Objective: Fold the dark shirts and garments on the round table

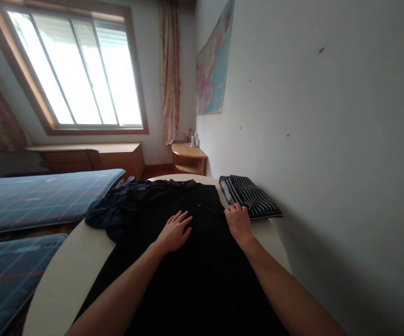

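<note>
A black collared shirt (202,266) lies spread over a round pale table (62,275), its collar at the far side. My left hand (175,231) rests on the middle of the shirt, palm down with fingers apart. At the shirt's right edge, my right hand (237,219) has its fingers bent and closed on the fabric, close to the sleeve. Just beyond that hand sits a folded black garment with white stripes (253,193). Dark crumpled clothing (107,212) is bunched at the left of the shirt, partly against it.
White wall (328,140) runs close along the table's right side, with a map (214,65) on it. Blue plaid mattresses (41,198) lie to the left. Behind are a small corner shelf (188,150), a wooden desk (121,148) and a window (83,70).
</note>
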The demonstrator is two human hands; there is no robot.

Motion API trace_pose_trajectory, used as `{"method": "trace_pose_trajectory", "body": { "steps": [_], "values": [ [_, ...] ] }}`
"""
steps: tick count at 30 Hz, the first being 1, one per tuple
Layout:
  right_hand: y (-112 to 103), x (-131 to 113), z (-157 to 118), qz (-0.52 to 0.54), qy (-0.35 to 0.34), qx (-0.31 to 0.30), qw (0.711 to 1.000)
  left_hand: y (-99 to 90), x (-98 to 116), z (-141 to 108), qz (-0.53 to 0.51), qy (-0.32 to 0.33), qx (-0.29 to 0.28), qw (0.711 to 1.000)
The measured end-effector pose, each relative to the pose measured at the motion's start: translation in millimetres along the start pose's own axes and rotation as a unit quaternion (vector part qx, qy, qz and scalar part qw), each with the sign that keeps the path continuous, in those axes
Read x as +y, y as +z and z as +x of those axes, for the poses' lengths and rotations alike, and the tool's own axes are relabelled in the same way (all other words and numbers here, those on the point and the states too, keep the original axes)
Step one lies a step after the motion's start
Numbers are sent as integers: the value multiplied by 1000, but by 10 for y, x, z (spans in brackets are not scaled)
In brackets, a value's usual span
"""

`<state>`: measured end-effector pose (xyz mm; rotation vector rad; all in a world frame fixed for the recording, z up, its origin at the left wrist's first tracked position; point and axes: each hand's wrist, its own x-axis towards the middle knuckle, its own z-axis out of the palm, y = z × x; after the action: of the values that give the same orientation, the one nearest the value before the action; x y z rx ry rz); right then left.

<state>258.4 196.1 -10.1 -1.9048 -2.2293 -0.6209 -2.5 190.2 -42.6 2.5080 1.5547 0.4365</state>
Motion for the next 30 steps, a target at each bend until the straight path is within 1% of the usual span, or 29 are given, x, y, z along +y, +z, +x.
{"method": "trace_pose_trajectory", "body": {
  "steps": [3,5,7,9,12,13,14,16,19,23,26,28,30],
  "values": [
    [25,3,-6,17,8,1,1000,3,-3,-2,-3,0,3,1000],
    [41,-20,-11,50,-12,14,999,10,-6,-4,-4,1,6,1000],
    [66,-64,-16,99,-47,22,994,18,-8,-5,-3,2,8,1000],
    [107,-113,-24,155,-81,-8,984,23,-7,-3,0,3,8,1000],
    [188,-159,-36,231,-98,-100,963,19,1,-1,4,3,5,1000],
    [213,-163,-40,248,-98,-122,956,15,4,-1,3,3,5,1000],
    [235,-163,-42,260,-96,-133,952,10,7,-2,2,3,5,1000],
    [265,-155,-43,274,-90,-132,948,0,12,-6,-1,2,6,1000],
    [280,-124,-31,284,-82,-121,948,-9,14,-13,1,1,2,1000],
    [256,-55,0,280,-79,-125,949,-4,6,-12,6,7,-1,1000],
    [200,-42,15,234,-38,-102,966,4,-1,-8,5,10,-1,1000],
    [140,-83,21,189,-2,-87,978,4,-1,-6,3,9,-5,1000],
    [66,-156,32,151,33,-95,983,-1,3,-6,2,7,-8,1000]
  ]
}}
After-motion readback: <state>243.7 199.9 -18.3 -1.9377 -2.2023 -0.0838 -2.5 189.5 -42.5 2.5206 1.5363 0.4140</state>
